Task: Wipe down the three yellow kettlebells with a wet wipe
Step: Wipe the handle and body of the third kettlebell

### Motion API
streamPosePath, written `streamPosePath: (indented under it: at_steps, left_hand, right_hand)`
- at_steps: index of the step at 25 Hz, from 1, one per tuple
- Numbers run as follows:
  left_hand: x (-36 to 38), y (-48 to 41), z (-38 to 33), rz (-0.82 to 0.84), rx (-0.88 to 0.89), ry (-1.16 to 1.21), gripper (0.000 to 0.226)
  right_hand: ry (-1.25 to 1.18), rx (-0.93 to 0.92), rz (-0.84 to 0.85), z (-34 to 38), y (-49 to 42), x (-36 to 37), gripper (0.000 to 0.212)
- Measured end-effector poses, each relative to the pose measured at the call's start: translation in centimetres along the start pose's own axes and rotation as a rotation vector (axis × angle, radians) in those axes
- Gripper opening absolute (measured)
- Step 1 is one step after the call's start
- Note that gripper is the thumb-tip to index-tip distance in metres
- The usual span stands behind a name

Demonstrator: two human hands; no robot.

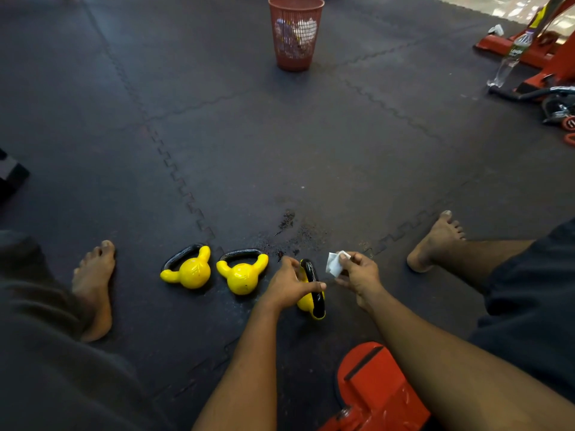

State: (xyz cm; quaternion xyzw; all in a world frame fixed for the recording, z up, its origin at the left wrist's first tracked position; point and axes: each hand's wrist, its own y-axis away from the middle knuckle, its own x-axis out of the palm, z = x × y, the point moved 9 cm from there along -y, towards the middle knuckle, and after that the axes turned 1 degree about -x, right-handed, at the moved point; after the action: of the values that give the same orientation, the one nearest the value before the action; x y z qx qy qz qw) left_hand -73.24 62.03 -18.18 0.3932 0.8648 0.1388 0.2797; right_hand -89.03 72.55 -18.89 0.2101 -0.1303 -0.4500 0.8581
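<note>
Three yellow kettlebells with black handles sit in a row on the dark floor mat between my bare feet. The left kettlebell (189,270) and the middle kettlebell (242,275) lie tilted with handles pointing away. My left hand (291,286) grips the right kettlebell (312,298), partly covering it; its black handle faces up. Just to the right, my right hand (357,275) pinches a small crumpled white wet wipe (335,263), held a little apart from that kettlebell.
A red mesh waste basket (295,32) with white scraps stands far ahead. Red gym equipment (535,54), a plastic bottle (510,57) and bars sit at the far right. A red machine base (379,390) lies near my right forearm. Wet spots mark the interlocking mat (289,225).
</note>
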Motion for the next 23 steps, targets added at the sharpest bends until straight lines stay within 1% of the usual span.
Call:
streamPosePath:
  at_steps: [3,4,7,10,13,15,17,18,23]
  left_hand:
    - [0.5,-0.1,0.5,0.091,0.023,0.048,0.047]
    - [0.6,-0.2,0.6,0.112,0.036,0.07,0.04]
    - [0.5,-0.4,0.4,0.172,0.066,0.097,0.034]
    - [0.1,-0.2,-0.3,0.234,0.072,0.017,0.023]
    - [-1.2,-0.4,-0.5,0.143,0.116,-0.018,0.021]
    - [-2.0,-0.8,-0.3,0.076,0.124,-0.021,0.017]
    - [-2.6,-1.1,-0.3,0.036,0.13,-0.049,0.019]
    - [-2.9,-1.1,-0.3,0.014,0.124,-0.058,0.02]
    - [-3.4,-1.6,0.5,-0.119,0.06,-0.117,0.036]
  right_hand:
    - [0.064,-0.047,0.049,0.1,0.0,0.8,0.01]
    - [0.088,-0.069,0.061,0.0,0.0,1.0,0.011]
    - [0.173,-0.18,0.079,0.6,-0.3,1.4,0.01]
    - [0.222,-0.296,0.112,2.4,-0.4,2.2,0.01]
    - [0.288,-0.351,0.151,3.6,-0.5,3.0,0.012]
    - [0.403,-0.368,0.259,3.2,-0.5,4.3,0.017]
    - [0.515,-0.335,0.383,2.2,0.2,5.9,0.026]
    - [0.561,-0.328,0.407,2.0,0.5,6.3,0.03]
    - [0.854,-0.48,0.331,3.2,0.8,6.2,0.024]
